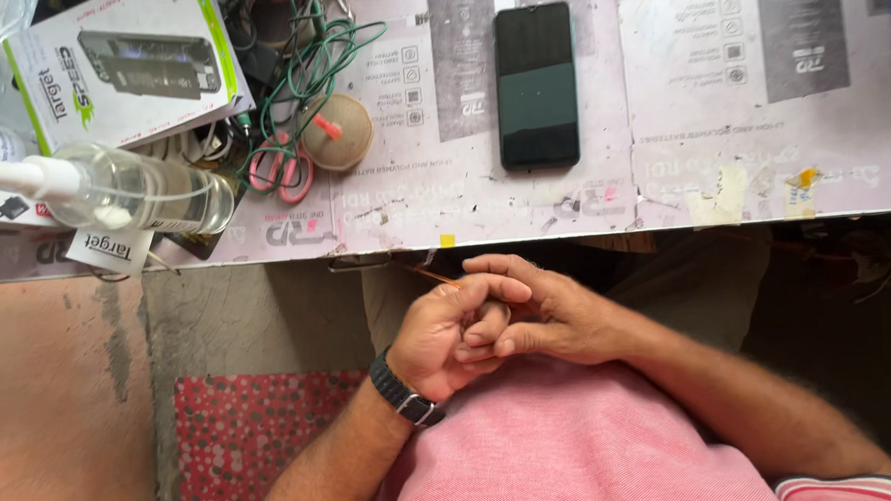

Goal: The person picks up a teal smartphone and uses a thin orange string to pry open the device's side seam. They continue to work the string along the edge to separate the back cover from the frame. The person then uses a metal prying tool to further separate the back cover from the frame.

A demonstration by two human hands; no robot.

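My left hand [439,336] and my right hand [554,321] are clasped together in my lap, just below the table's front edge [565,225]. Their fingers interlock and I see nothing held between them. A dark watch band [404,393] wraps my left wrist. A black smartphone [536,84] lies face up with a dark screen on the table, straight beyond my hands and apart from them.
At the table's left lie a clear spray bottle [132,189] on its side, a white product box [127,69], pink-handled scissors [282,172], green wires [307,56] and a round tan object [340,133]. A red dotted mat [243,440] lies on the floor.
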